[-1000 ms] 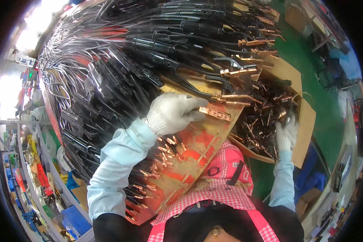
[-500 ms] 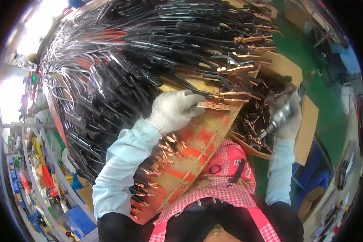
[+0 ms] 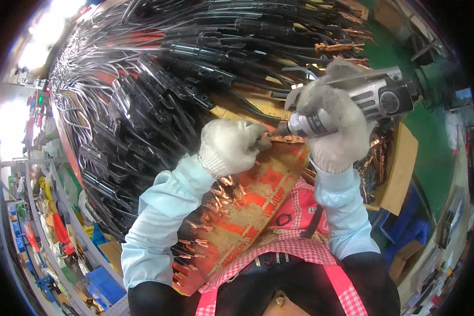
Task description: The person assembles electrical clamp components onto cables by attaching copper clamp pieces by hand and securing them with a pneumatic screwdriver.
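Note:
My left hand (image 3: 227, 148), in a white glove, pinches the near end of a copper clamp (image 3: 289, 139) at the table's right edge. A grey-and-silver power screwdriver (image 3: 385, 99) lies level in my gloved right hand (image 3: 341, 129), fingers wrapped round its front part. Its nose points left and meets the copper clamp close to my left fingertips; the exact contact is hidden. Black cables (image 3: 247, 108) with black plastic handles run to the clamp area from the left.
A large heap of black cables (image 3: 105, 79) covers the table's far and left parts. Bare copper ends (image 3: 224, 195) line the near edge of the worn red-and-tan tabletop (image 3: 247, 210). An open cardboard box (image 3: 403, 168) of copper parts stands at right. Shelves (image 3: 42, 210) stand at far left.
My right hand has brought the screwdriver up and left from over the cardboard box to the clamp. My left hand stays in nearly the same place, fingers bent closer round the clamp.

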Tool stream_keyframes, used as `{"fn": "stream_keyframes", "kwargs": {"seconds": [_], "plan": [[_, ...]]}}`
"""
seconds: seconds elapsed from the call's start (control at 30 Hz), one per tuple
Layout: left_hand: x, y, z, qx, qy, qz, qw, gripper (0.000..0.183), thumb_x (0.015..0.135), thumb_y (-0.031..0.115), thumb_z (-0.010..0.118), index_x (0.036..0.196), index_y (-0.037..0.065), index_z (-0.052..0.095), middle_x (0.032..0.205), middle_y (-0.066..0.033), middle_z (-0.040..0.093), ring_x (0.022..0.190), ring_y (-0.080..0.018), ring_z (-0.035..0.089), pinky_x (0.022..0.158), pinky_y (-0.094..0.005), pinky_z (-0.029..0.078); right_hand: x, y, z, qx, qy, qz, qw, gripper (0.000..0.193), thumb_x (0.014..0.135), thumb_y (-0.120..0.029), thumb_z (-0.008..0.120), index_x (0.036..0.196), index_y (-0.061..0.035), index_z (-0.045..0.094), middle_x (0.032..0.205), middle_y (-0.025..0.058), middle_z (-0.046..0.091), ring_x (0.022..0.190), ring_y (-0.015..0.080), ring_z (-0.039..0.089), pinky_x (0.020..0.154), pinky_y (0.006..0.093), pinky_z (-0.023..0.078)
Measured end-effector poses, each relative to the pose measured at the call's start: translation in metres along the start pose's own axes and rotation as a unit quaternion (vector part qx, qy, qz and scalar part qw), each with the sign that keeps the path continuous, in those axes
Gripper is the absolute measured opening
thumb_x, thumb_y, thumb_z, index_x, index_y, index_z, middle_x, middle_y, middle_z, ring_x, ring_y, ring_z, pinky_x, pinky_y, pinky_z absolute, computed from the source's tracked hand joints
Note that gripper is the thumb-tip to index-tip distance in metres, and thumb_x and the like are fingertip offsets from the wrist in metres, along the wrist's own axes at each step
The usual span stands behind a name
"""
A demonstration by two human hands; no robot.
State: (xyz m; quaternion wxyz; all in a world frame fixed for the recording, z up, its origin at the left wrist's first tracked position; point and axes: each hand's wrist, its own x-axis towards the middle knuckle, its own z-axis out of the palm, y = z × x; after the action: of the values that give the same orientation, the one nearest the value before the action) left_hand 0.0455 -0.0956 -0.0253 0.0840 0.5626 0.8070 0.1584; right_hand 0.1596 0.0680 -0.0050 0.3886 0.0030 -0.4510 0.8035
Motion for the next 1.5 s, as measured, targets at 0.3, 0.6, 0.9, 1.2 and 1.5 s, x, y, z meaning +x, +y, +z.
{"fn": "stream_keyframes", "kwargs": {"seconds": [0.3,0.6,0.9,1.2,1.5], "plan": [[0.001,-0.001,0.002,-0.008,0.011,0.005,1.0,0.027,0.078,0.026,0.076,0.102,0.013,0.075,0.074,-0.0116,0.068,0.067,-0.0341,0.067,0.057,-0.045,0.052,-0.017,-0.002,0.01,-0.019,0.054,0.075,0.996,0.022,0.092,0.0,0.064,0.114,0.004,0.061,0.092,0.0128,0.067,0.079,0.0224,0.066,0.065,0.0345,0.057],[0.0,0.003,0.0,0.001,0.002,-0.009,1.0,0.016,0.076,0.025,0.071,0.088,0.015,0.072,0.072,-0.0103,0.069,0.069,-0.0326,0.069,0.058,-0.0457,0.053,-0.012,0.001,0.013,-0.029,-0.042,-0.027,0.998,0.043,0.087,0.006,0.066,0.126,-0.0025,0.05,0.094,0.0111,0.065,0.08,0.0185,0.065,0.07,0.0329,0.057],[-0.002,0.0,0.005,0.004,0.02,0.001,1.0,0.018,0.073,0.024,0.072,0.088,0.014,0.072,0.07,-0.0105,0.067,0.067,-0.0335,0.068,0.057,-0.0456,0.053,-0.011,0.001,0.015,-0.05,-0.097,-0.04,0.993,0.04,0.086,0.006,0.066,0.123,-0.0028,0.052,0.097,0.0099,0.065,0.082,0.017,0.065,0.071,0.0319,0.056],[0.0,0.001,0.002,0.0,0.027,0.003,1.0,0.025,0.073,0.023,0.074,0.097,0.015,0.074,0.073,-0.0109,0.069,0.067,-0.0332,0.068,0.058,-0.0444,0.053,-0.027,0.004,0.014,-0.055,0.058,0.021,0.997,0.035,0.088,0.008,0.067,0.12,-0.0026,0.056,0.101,0.0078,0.067,0.083,0.0162,0.067,0.071,0.0309,0.058],[0.002,0.008,0.001,-0.014,0.016,-0.011,1.0,0.02,0.085,0.027,0.072,0.099,0.012,0.075,0.084,-0.0114,0.072,0.075,-0.0344,0.069,0.067,-0.0433,0.055,-0.01,-0.053,-0.067,-0.075,0.241,0.209,0.945,0.02,0.09,-0.024,0.066,0.095,-0.0056,0.06,0.073,0.0057,0.061,0.053,0.0187,0.06,0.048,0.0316,0.051]]}}
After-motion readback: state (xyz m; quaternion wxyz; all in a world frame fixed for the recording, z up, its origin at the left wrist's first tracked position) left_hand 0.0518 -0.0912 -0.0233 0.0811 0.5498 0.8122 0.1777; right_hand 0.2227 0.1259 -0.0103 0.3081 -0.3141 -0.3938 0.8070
